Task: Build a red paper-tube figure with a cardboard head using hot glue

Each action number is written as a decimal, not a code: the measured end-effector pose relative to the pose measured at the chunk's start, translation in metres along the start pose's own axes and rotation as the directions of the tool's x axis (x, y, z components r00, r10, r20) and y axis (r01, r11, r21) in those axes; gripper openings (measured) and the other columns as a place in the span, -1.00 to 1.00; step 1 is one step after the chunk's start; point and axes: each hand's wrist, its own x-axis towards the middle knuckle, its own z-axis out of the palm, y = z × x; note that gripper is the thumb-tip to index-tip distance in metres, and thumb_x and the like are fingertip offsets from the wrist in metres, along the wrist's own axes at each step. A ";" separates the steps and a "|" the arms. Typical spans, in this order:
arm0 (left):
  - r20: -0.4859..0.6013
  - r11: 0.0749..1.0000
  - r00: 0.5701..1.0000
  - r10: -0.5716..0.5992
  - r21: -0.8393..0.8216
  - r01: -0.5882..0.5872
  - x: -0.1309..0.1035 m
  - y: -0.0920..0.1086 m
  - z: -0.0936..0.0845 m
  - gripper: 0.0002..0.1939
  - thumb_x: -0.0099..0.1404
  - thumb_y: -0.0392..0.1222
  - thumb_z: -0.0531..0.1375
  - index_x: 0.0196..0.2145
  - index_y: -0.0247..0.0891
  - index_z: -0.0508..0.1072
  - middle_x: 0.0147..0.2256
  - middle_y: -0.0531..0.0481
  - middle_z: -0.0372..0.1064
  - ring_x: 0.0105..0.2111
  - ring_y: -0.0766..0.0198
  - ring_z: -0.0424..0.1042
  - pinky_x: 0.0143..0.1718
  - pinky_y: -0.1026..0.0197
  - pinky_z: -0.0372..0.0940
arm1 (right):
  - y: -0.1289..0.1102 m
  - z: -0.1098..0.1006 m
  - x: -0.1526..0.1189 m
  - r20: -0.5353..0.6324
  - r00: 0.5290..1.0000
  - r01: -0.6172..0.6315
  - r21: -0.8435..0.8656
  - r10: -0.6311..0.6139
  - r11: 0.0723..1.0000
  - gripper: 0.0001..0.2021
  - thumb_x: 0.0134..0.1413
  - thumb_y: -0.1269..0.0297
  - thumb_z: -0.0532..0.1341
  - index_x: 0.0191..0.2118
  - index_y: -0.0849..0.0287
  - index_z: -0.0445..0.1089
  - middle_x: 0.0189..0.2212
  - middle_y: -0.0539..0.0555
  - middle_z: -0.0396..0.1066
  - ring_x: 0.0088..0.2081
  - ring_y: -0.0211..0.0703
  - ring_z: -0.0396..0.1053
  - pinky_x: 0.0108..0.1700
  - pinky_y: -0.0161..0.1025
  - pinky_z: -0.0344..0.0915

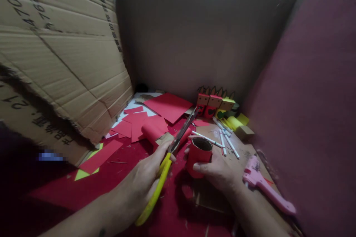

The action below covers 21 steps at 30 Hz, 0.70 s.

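Note:
Yellow-handled scissors (155,188) are in my left hand (148,172), their blades pointing up and away. My right hand (215,172) is wrapped round a red paper-covered cardboard tube (198,157), its open end facing up. The tube is just right of the scissors, apart from them. Beyond my left hand lies a red roll (152,129); another red piece (185,137) lies partly behind the blades.
Red sheets (168,105) lie at the back left by a cardboard wall (66,44). Small red and yellow figures (214,99) stand at the back. White markers (230,144) and a pink glue gun (258,177) are on the right.

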 end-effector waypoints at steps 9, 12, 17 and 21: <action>0.133 0.907 0.934 0.332 0.228 -0.355 0.015 -0.008 0.015 -0.36 0.06 -0.26 0.30 0.10 -0.10 0.22 -0.18 0.01 0.43 -0.27 0.21 0.42 -0.24 0.21 0.32 | -0.016 0.026 -0.003 -0.048 0.997 0.043 -0.208 -0.054 0.977 -0.37 -0.28 0.42 0.41 0.00 0.10 0.22 -0.07 0.05 0.37 -0.04 -0.08 0.33 0.04 -0.14 0.25; 0.107 0.912 0.925 0.365 0.159 -0.378 0.022 -0.004 0.025 -0.34 0.03 -0.33 0.29 0.09 -0.12 0.23 -0.13 -0.02 0.42 -0.17 0.15 0.42 -0.17 0.17 0.33 | -0.016 0.028 -0.005 -0.013 0.998 0.061 -0.210 -0.065 0.976 -0.49 -0.18 0.39 0.37 -0.06 0.11 0.24 -0.08 0.07 0.38 -0.07 -0.07 0.35 -0.01 -0.15 0.29; 0.140 0.938 0.928 0.346 -0.088 -0.337 0.027 0.007 0.026 -0.32 -0.06 -0.38 0.32 0.04 -0.19 0.26 -0.09 -0.07 0.39 -0.13 0.14 0.40 -0.13 0.19 0.32 | -0.011 0.020 -0.004 -0.003 0.989 0.145 -0.233 -0.150 0.962 -0.52 -0.12 0.44 0.33 -0.02 0.07 0.26 -0.07 0.04 0.38 -0.03 -0.08 0.33 0.02 -0.14 0.25; 0.192 0.951 0.946 0.262 -0.217 -0.219 0.026 0.018 0.023 -0.28 -0.10 -0.39 0.34 0.04 -0.23 0.23 -0.15 -0.06 0.39 -0.20 0.20 0.40 -0.17 0.22 0.33 | -0.005 0.014 -0.004 -0.019 0.987 0.153 -0.224 -0.162 0.962 -0.51 -0.15 0.47 0.34 -0.04 0.04 0.27 -0.13 0.00 0.40 -0.10 -0.10 0.34 -0.05 -0.18 0.29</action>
